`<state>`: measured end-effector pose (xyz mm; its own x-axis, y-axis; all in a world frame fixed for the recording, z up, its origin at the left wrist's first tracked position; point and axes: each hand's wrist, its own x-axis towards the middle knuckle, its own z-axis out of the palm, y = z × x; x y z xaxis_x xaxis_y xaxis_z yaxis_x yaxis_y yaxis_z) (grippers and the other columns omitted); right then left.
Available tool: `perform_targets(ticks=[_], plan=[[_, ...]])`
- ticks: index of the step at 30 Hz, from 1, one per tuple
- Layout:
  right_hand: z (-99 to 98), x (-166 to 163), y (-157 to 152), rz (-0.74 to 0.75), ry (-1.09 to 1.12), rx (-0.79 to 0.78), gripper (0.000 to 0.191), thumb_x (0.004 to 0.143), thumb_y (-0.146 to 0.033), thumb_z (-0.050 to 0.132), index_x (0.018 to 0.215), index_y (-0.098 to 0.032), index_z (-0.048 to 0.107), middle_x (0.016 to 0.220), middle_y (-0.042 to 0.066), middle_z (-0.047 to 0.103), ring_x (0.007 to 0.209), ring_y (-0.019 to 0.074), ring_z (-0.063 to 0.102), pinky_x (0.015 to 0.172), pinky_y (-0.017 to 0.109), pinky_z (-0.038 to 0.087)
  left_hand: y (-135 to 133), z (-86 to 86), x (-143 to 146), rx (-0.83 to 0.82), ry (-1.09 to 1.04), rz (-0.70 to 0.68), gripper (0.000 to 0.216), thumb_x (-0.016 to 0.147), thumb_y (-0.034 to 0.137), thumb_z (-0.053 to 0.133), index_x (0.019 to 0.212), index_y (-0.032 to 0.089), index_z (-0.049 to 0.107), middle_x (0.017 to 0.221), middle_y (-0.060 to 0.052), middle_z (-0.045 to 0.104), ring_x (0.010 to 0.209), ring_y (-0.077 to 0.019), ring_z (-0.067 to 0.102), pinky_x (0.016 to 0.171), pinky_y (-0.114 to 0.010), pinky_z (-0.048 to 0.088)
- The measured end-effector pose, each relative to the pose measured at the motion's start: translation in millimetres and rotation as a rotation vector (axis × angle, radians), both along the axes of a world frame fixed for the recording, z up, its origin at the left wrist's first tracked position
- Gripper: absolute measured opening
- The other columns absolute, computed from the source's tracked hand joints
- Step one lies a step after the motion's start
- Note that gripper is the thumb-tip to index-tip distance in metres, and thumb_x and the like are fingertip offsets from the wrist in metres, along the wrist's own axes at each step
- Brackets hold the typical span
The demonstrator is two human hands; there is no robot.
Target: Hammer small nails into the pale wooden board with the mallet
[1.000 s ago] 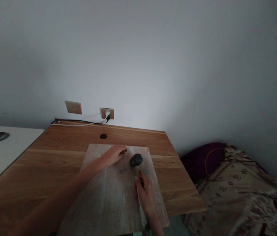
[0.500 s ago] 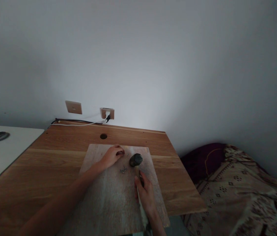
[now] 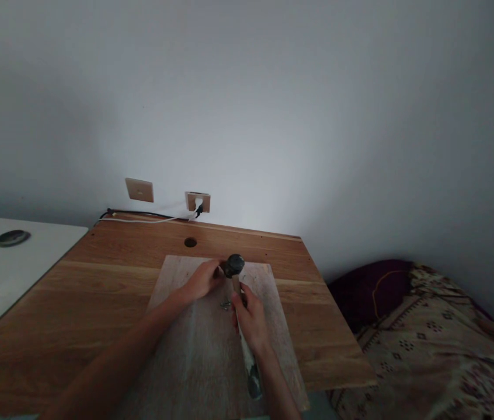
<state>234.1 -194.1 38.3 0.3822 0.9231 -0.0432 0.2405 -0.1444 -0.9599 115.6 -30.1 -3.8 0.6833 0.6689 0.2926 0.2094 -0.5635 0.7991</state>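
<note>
My right hand (image 3: 252, 319) is closed around the pale handle of a hammer (image 3: 235, 265), whose dark head is up near the fingertips of my left hand (image 3: 204, 279). My left hand's fingers are drawn together low over the wooden board (image 3: 185, 361). The hammer head partly covers those fingertips, so whatever they pinch is hidden. A few small loose nails (image 3: 225, 303) lie on the board between my two hands, just left of the hammer handle.
Beneath the board is a brown wooden table (image 3: 111, 291) with a round cable hole (image 3: 190, 242). Cables (image 3: 150, 220) run along the wall to a socket (image 3: 198, 202). A white surface (image 3: 19, 268) adjoins at left; patterned fabric (image 3: 431, 350) lies at right.
The hammer head has moved up and left, from right of my left hand to over its fingertips. My right hand went with it. The whole view has shifted slightly.
</note>
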Motion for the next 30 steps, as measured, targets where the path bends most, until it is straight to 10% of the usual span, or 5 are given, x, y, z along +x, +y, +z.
perform_targets(ticks=[19,23,30], plan=[[-5.5,-0.4,-18.8,-0.051,-0.001,-0.019,0.045,0.091,-0.058,0.053,0.103,-0.016,0.064,0.062,-0.005,0.054,0.037,0.0096,0.047,0.034,0.02,0.036,-1.8,2.6,1.0,0.019,0.025,0.027,0.035,0.08,0.01,0.064,0.115,0.015,0.065,0.091,-0.004,0.071,0.075,-0.0172,0.064,0.073,-0.029,0.05],[-19.6,6.3,-40.8,-0.117,0.018,-0.05,0.052,0.088,-0.065,0.055,0.102,-0.015,0.064,0.058,-0.004,0.053,0.038,0.0115,0.047,0.033,0.022,0.036,-13.7,11.9,-9.9,0.267,0.083,0.065,0.03,0.082,0.014,0.066,0.112,0.019,0.066,0.114,-0.009,0.067,0.099,-0.0214,0.065,0.089,-0.033,0.052],[-36.2,7.6,-55.3,-0.174,0.008,-0.086,0.068,0.089,-0.068,0.052,0.122,-0.01,0.061,0.05,-0.006,0.05,0.037,0.0149,0.048,0.035,0.025,0.038,-39.5,29.6,-18.5,0.871,0.308,-0.427,0.02,0.093,0.01,0.058,0.105,0.024,0.067,0.098,-0.003,0.073,0.096,-0.0197,0.066,0.092,-0.032,0.049]])
